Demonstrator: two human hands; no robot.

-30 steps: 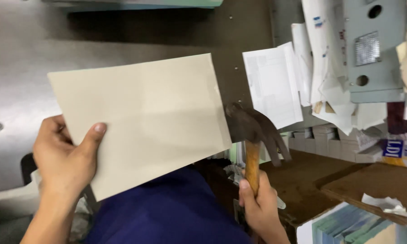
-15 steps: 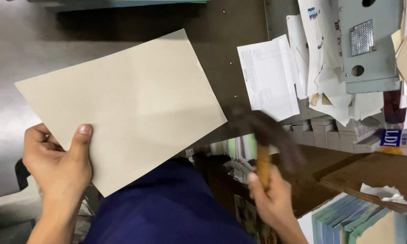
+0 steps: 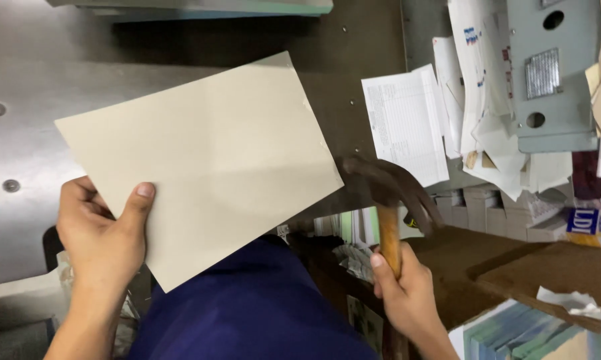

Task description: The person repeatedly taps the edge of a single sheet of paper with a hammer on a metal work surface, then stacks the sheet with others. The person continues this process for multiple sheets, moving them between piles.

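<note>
Closest to the camera is a dark blue lap [image 3: 260, 313]. Just beside it, the right hand [image 3: 407, 293] is wrapped tight around the wooden handle of a hammer [image 3: 388, 200]. The hammer's dark head is up near the lower right corner of the card, and it looks blurry. I cannot tell if it touches the card.

The left hand [image 3: 104, 237] pinches a big, pale card [image 3: 204, 163] at its lower left edge. The thumb presses on top and the fingers curl under. The card is tilted and sticks out over the edge of a grey metal table [image 3: 34, 80].

To do this well, I think the left hand should keep the card flat and steady, with the thumb well away from the hammer. The right hand should hold the handle firmly and make small, soft taps, so the card does not bend or slip. Resting the card flat on the table would likely help, since a card held in the air will bounce.

A bit further right sits a brown board [image 3: 514, 267] with a scrap of white paper on it. Behind that is a heap of white papers [image 3: 407, 127], and a grey metal plate [image 3: 554, 73] with holes at the far right.
</note>
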